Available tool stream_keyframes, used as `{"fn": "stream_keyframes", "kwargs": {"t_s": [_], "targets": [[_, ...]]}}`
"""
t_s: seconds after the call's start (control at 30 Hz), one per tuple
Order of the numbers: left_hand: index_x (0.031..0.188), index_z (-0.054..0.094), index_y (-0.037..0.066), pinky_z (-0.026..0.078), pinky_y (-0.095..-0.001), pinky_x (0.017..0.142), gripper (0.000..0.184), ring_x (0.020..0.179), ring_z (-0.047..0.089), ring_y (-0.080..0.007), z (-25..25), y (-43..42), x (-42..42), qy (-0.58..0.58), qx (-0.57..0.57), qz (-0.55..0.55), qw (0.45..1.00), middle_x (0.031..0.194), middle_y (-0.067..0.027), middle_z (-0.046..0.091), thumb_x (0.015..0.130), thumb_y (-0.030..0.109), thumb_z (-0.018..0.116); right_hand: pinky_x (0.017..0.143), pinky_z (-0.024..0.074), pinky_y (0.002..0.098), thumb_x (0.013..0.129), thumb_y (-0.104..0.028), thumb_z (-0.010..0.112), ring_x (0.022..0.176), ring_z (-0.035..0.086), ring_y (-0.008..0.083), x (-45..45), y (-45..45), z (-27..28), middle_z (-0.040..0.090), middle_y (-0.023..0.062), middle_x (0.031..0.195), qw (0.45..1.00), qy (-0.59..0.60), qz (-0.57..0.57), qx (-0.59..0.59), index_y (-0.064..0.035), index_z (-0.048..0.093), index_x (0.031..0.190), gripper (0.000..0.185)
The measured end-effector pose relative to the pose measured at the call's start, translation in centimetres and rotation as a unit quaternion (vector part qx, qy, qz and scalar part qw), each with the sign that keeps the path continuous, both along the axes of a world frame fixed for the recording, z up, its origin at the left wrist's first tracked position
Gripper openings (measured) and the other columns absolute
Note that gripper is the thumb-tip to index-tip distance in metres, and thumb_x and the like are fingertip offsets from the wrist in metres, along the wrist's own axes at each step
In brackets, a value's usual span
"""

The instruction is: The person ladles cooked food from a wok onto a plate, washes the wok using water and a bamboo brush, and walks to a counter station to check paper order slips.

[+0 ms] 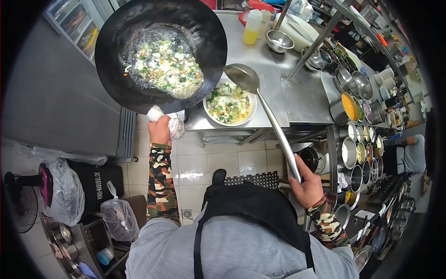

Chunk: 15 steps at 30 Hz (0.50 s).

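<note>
My left hand (pixel 160 130) is closed round a white cloth (pixel 176 128) at the near rim of a large black wok (pixel 111 51). The wok is tilted toward me, and soupy food (pixel 165 65) with white, green and orange bits lies in it. In my right hand (pixel 306 183) is the long handle of a metal ladle (pixel 244 78). The ladle's bowl hangs over the far right rim of a white bowl (pixel 254 109), which stands on the steel counter and holds similar food. Whether the ladle touches that bowl, I cannot tell.
The steel counter (pixel 274 100) carries a bottle of yellow liquid (pixel 251 28) and a metal bowl (pixel 280 42). A shelf post (pixel 313 46) rises at its right. Farther right are several containers and a pot of orange liquid (pixel 349 107). Another person (pixel 413 156) stands at far right.
</note>
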State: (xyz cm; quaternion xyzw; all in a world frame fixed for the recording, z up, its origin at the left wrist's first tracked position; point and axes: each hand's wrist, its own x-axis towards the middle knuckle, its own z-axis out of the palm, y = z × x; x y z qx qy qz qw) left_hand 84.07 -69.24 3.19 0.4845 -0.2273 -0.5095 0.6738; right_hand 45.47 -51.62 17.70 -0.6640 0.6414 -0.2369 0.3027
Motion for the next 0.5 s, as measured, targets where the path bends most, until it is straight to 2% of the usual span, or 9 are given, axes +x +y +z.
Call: {"fn": "stream_keyframes", "kwargs": {"t_s": [0.1,0.2,0.3,0.37,0.43,0.5], "targets": [[0.087,0.057,-0.002,0.048,-0.0306,0.053,0.012,0.059,0.059,-0.0162,1.5,0.5,-0.8,-0.003,-0.008,0.0,1.0,0.074,-0.0054,0.059,0.075,-0.001,0.054,0.07,0.0505,0.0299,0.078,-0.004,0.062,0.073,0.067,0.0248,0.1,0.2,0.4,0.064,0.0212,0.102,0.997,0.067,0.0,-0.029,-0.0051,0.043,0.136,0.061],[0.085,0.057,-0.001,0.048,-0.0304,0.052,0.01,0.058,0.059,-0.0156,1.7,0.8,-1.8,0.007,-0.021,-0.02,1.0,0.073,-0.0047,0.058,0.075,-0.001,0.054,0.068,0.051,0.0323,0.077,-0.005,0.063,0.07,0.067,0.0293,0.6,0.1,0.5,0.065,0.0221,0.101,1.0,0.014,-0.013,-0.019,-0.0059,0.043,0.135,0.062],[0.084,0.057,0.001,0.049,-0.0302,0.053,0.01,0.059,0.059,-0.0158,1.5,0.8,-2.7,0.014,-0.018,-0.049,0.999,0.073,-0.0045,0.059,0.075,0.0,0.054,0.07,0.051,0.0331,0.076,-0.005,0.064,0.075,0.066,0.0325,1.0,-2.2,0.4,0.063,0.0236,0.103,0.999,-0.04,0.005,-0.028,-0.0066,0.044,0.135,0.062],[0.085,0.056,0.001,0.05,-0.0303,0.054,0.011,0.061,0.06,-0.0161,0.4,0.1,-3.4,0.051,-0.034,-0.075,0.995,0.074,-0.0049,0.06,0.075,-0.001,0.053,0.068,0.0513,0.0353,0.076,-0.006,0.065,0.076,0.065,0.0341,2.5,-6.2,1.4,0.064,0.0225,0.096,0.995,0.034,0.047,-0.076,-0.0079,0.043,0.136,0.064],[0.086,0.055,0.001,0.05,-0.0307,0.055,0.012,0.063,0.061,-0.0168,-0.9,0.4,-5.0,0.056,-0.028,-0.099,0.993,0.075,-0.0057,0.06,0.075,-0.002,0.052,0.065,0.0506,0.0405,0.077,-0.008,0.063,0.071,0.062,0.0359,2.8,-9.9,-1.5,0.063,0.0188,0.085,0.97,0.145,0.072,-0.183,-0.0131,0.039,0.139,0.066],[0.084,0.055,0.002,0.049,-0.0309,0.054,0.011,0.061,0.06,-0.0167,-0.8,0.1,-5.6,0.055,-0.029,-0.114,0.992,0.074,-0.0055,0.058,0.074,-0.002,0.052,0.062,0.0494,0.0438,0.078,-0.008,0.062,0.067,0.06,0.0368,3.8,-13.2,-2.4,0.061,0.0174,0.081,0.955,0.194,0.05,-0.218,-0.0161,0.037,0.14,0.066]]}}
